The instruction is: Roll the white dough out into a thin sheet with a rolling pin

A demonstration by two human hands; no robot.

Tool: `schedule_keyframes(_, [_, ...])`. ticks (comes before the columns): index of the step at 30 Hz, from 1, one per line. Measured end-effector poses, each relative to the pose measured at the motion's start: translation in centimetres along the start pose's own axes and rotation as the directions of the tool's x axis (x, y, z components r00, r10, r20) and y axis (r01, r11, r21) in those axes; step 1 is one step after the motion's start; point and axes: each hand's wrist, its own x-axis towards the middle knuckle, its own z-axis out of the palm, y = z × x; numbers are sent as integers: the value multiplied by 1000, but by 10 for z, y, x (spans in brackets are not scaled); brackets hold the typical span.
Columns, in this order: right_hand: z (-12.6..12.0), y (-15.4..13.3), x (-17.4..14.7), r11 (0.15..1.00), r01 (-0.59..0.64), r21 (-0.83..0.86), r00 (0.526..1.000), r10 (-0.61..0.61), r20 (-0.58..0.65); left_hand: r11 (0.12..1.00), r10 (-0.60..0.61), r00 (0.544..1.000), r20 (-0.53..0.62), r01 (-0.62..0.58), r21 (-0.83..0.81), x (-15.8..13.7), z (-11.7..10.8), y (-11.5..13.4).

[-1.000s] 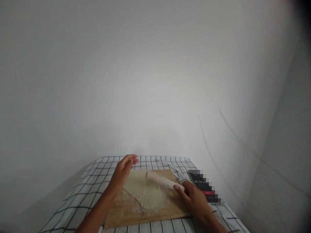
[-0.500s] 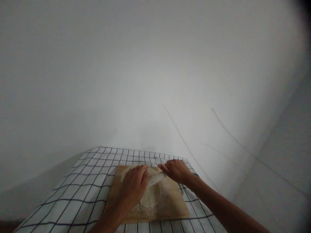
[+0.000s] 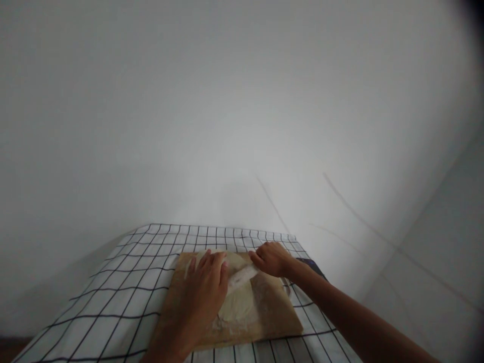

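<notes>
A pale, floury rolling pin (image 3: 242,276) slants across a flat sheet of dough (image 3: 237,303). My left hand (image 3: 207,282) lies over the pin's left end, its fingers slightly apart; the hand hides that end. Around the other end, my right hand (image 3: 271,258) is closed. The dough reaches out on both the near and far sides of the pin. Beneath it is a wooden board (image 3: 282,317) dusted with flour, partly covered by my left forearm.
A white cloth with a dark grid (image 3: 124,290) covers the table under the board. Beyond my right forearm lies a dark flat object (image 3: 312,264). A roundish rim (image 3: 287,288) shows beside the board, partly hidden. The pale wall (image 3: 227,126) rises behind the table.
The view has shifted a little. My left fingers are more spread on the rolling pin, and more of the dark object shows by my right forearm. Both hands stay on the pin.
</notes>
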Motion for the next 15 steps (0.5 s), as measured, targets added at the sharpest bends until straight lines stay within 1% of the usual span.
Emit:
schedule_keyframes(2, [8,5,0,994,78,72,997,-76,-29,998,-13,1000,-21,14,54,-1,7,-3])
schedule_keyframes(4, [17,9,-1,971,177,161,981,-162,-104,997,-28,999,-41,31,78,-1,14,-7])
schedule_keyframes(6, [28,12,-3,947,228,226,967,-194,-166,996,-27,998,-54,31,80,-2,19,-9])
schedule_keyframes(8, [36,13,-8,940,222,258,966,-176,-190,994,4,998,-66,4,109,-3,23,-11])
schedule_keyframes(11, [45,8,-20,948,182,261,966,-123,-228,981,90,991,-96,-72,177,-7,28,-16])
schedule_keyframes(15, [53,-2,-41,967,95,238,945,-12,-327,955,229,959,-165,-188,229,-13,36,-24])
